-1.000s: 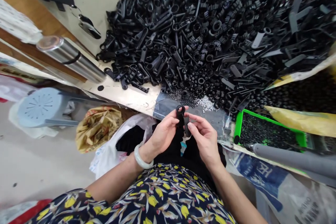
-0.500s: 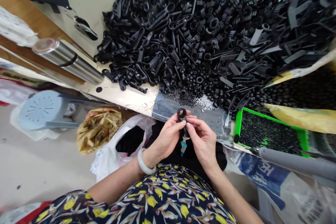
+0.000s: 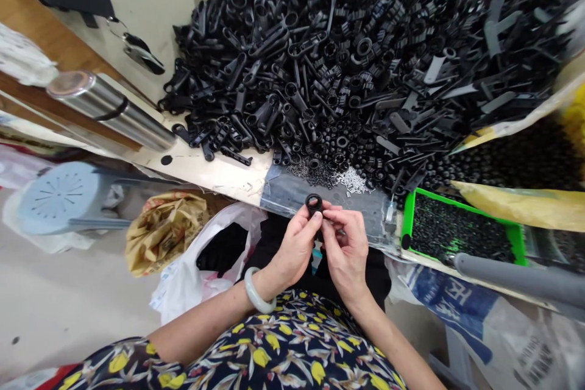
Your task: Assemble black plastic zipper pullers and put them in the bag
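Note:
Between both hands, just in front of the bench edge, is a black plastic part with a ring-shaped end (image 3: 313, 201). My left hand (image 3: 295, 244) is closed on it, the thumb pressing below the ring. My right hand (image 3: 346, 247) has its thumb and fingers pinched at the part's lower side; something dark and small shows within its curled fingers, too hidden to name. Beyond the hands lie a small heap of silvery pins (image 3: 353, 180) and tiny dark pieces (image 3: 304, 167). Behind them rises a large pile of black plastic parts (image 3: 283, 67), many with ring ends.
A green tray (image 3: 409, 222) of small black pieces stands at right, near a grey cylindrical bar (image 3: 507, 277). At left are a steel flask (image 3: 114, 111), a light-blue stool (image 3: 64, 195), a brown paper bag (image 3: 167, 228) and a white plastic bag (image 3: 178, 280).
The ring end has tilted slightly, and my right fingers have slid lower and curled more. The whole view has shifted a little. Both hands remain on the black part.

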`<state>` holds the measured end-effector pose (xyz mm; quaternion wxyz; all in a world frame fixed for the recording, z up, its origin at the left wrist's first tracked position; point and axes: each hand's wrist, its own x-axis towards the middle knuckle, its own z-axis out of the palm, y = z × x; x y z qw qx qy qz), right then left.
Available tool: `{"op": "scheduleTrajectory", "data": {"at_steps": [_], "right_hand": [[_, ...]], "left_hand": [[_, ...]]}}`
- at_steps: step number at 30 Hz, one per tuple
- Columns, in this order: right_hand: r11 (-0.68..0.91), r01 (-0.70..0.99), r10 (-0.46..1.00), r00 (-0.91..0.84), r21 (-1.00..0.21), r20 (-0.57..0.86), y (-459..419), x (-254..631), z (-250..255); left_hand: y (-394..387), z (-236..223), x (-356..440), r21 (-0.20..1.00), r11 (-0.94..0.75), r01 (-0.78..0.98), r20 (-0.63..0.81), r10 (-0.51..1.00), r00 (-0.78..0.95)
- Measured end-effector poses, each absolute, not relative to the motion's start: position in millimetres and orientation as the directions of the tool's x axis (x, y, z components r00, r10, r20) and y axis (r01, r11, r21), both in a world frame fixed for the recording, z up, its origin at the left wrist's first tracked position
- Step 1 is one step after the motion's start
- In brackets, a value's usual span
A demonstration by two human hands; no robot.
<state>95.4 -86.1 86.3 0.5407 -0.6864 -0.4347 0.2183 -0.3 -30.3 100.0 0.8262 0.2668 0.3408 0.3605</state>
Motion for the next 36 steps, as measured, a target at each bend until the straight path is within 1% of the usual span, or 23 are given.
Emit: {"op": "scheduleTrajectory", "data": {"at_steps": [3,6,8,10,11,12,14,16,18,21,22,24,26,28,30,31,34,36], "right_hand": [[-0.012,0.389,0.827,0.522,-0.921,0.21,-85,97,87],[0.009,0.356,0.849,0.491,-0.934,0.196,-85,101,88],[-0.006,0.363,0.849,0.494,-0.932,0.186,-85,107,88],[-0.038,0.367,0.841,0.515,-0.93,0.168,-83,115,89],[-0.052,0.336,0.847,0.514,-0.94,0.136,-81,119,89],[-0.064,0.268,0.867,0.491,-0.961,0.079,-78,122,89],[-0.126,0.044,0.93,0.352,-0.991,-0.103,-71,127,91],[-0.226,-0.169,0.951,0.174,-0.959,-0.255,-64,129,93],[-0.284,-0.274,0.946,0.074,-0.919,-0.315,-60,129,95],[-0.275,-0.311,0.954,0.032,-0.91,-0.299,-60,128,96],[-0.271,-0.312,0.957,0.013,-0.911,-0.289,-61,128,95],[-0.245,-0.31,0.966,0.006,-0.919,-0.259,-62,126,94],[-0.185,-0.263,0.976,0.062,-0.947,-0.208,-62,123,92],[-0.107,-0.161,0.978,0.162,-0.981,-0.133,-62,119,90],[-0.057,-0.068,0.971,0.229,-0.996,-0.071,-62,117,89],[-0.045,-0.049,0.968,0.243,-0.998,-0.056,-62,116,88],[-0.045,-0.078,0.972,0.227,-0.996,-0.062,-64,115,87],[-0.085,-0.147,0.981,0.16,-0.985,-0.109,-66,114,87]], "left_hand": [[-30,93,-1,0.769,0.523,-0.368,-0.327,0.816,0.476],[-24,89,-5,0.83,0.455,-0.321,-0.285,0.842,0.457],[-16,88,-11,0.873,0.402,-0.276,-0.259,0.862,0.437],[-9,89,-17,0.904,0.368,-0.217,-0.236,0.853,0.465],[-7,90,-21,0.914,0.361,-0.186,-0.226,0.833,0.506],[-6,92,-24,0.923,0.354,-0.152,-0.217,0.804,0.554],[-5,96,-30,0.942,0.326,-0.073,-0.208,0.742,0.638],[-4,102,-37,0.96,0.279,0.016,-0.211,0.686,0.697],[-1,108,-43,0.975,0.207,0.085,-0.199,0.629,0.752],[6,116,-54,0.987,0.098,0.126,-0.159,0.533,0.831],[8,117,-57,0.988,0.09,0.125,-0.153,0.5,0.853],[9,115,-60,0.986,0.136,0.1,-0.153,0.47,0.869],[4,109,-59,0.974,0.222,0.055,-0.167,0.53,0.831],[-3,103,-54,0.962,0.273,0.01,-0.192,0.651,0.734],[-11,99,-49,0.964,0.266,-0.012,-0.198,0.745,0.637],[-14,98,-47,0.969,0.246,-0.016,-0.185,0.768,0.614],[-18,101,-46,0.981,0.19,-0.028,-0.129,0.762,0.635],[-17,105,-48,0.981,0.19,-0.035,-0.117,0.727,0.676]]}}
